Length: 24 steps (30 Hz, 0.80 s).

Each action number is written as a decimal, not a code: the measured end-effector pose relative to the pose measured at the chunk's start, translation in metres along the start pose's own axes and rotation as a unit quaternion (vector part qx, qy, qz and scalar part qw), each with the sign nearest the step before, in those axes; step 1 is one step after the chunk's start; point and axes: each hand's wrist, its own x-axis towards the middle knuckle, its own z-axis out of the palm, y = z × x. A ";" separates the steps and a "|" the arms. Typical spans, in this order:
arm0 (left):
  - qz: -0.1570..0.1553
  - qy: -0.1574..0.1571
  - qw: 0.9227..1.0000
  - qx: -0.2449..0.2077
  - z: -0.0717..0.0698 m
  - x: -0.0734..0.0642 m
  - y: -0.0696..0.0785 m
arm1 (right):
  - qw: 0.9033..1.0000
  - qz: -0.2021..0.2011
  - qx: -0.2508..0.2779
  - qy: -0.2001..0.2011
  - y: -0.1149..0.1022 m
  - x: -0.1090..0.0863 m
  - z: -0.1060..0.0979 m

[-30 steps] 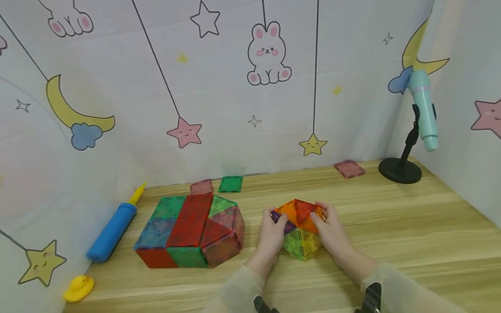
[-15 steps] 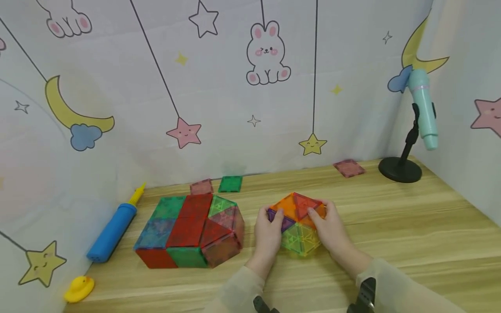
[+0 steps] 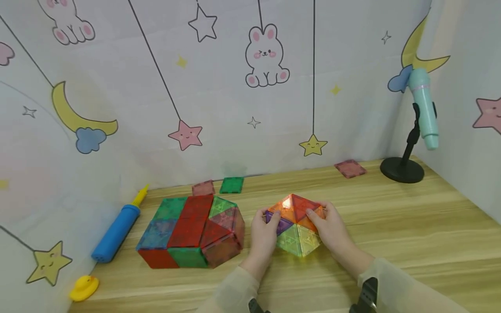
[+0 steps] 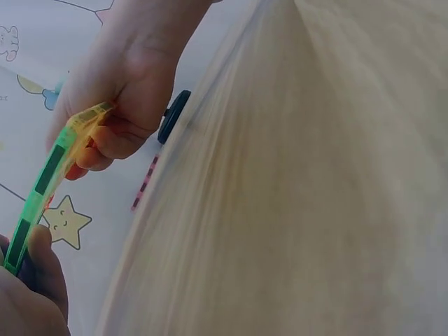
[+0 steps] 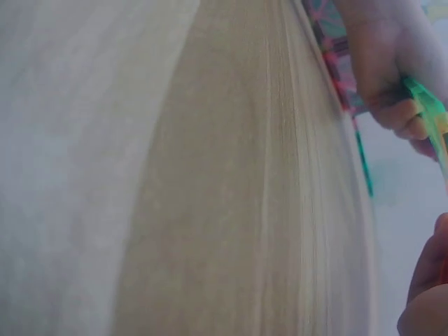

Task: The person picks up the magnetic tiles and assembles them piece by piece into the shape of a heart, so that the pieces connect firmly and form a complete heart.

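Both hands hold a hexagonal panel of triangular magnetic tiles [image 3: 296,208], in orange, red, purple, light green and yellow. My left hand [image 3: 265,234] pinches it at the purple tile [image 3: 282,224], thumb on the front face. On the other side my right hand [image 3: 332,228] grips the orange and red part, its thumb lying over the front. Seen edge-on in the left wrist view, the green and yellow rim [image 4: 42,182] runs between the two hands, with the tabletop apart from it. Fingers behind the panel are mostly hidden in the head view.
Left of the hands stands a boxy magnetic-tile block [image 3: 189,232]. Loose tiles lie along the back: a pink one [image 3: 203,188], a green one [image 3: 232,185] and another pink tile [image 3: 350,168]. A blue pump [image 3: 116,234], yellow duck [image 3: 84,288] and toy microphone [image 3: 424,108] stand around.
The hexagonal panel has risen slightly and shifted a little left, tilting so its face catches more light. Both hands keep their hold on it. The head view has shifted slightly.
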 end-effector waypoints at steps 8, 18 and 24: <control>-0.016 0.006 1.000 -0.023 -0.006 -0.001 -0.002 | 1.000 0.001 0.010 -0.001 0.003 0.001 -0.002; 0.014 -0.043 0.985 0.169 -0.025 0.003 0.004 | 0.970 -0.062 -0.235 -0.029 -0.001 -0.003 -0.020; 0.062 -0.116 0.935 0.329 -0.037 -0.004 0.021 | 0.952 -0.066 -0.287 -0.081 -0.007 -0.009 -0.026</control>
